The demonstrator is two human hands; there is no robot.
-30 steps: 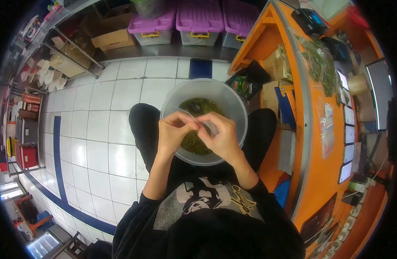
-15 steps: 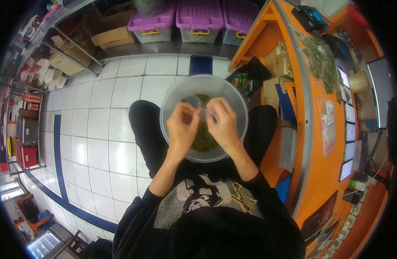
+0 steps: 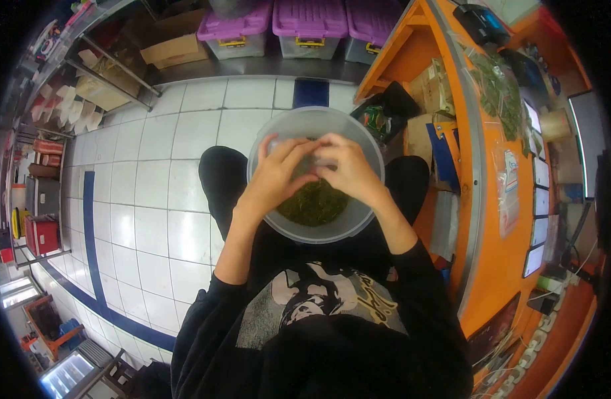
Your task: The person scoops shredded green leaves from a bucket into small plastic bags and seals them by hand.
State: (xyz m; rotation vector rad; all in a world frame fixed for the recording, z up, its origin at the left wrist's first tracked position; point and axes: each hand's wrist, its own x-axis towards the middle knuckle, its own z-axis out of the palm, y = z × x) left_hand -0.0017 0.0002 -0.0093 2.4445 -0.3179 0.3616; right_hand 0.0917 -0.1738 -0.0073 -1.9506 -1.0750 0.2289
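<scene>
A round translucent tub stands between the person's black-clad knees, with chopped green leafy material at its bottom. Over the tub, my left hand has its fingers spread, with the fingertips reaching toward the other hand. My right hand is closed on a small clear plastic piece, blurred and partly hidden by the fingers. Both hands meet around this piece, above the green material.
To the right is an orange counter with bags of green leaves and several tablets. Purple-lidded bins sit on a low shelf ahead. A black box lies beyond the tub.
The hands were pinched together, then drew slightly apart with the clear plastic between them. Now the left hand's fingers have spread and its fingertips are close to the right hand again.
</scene>
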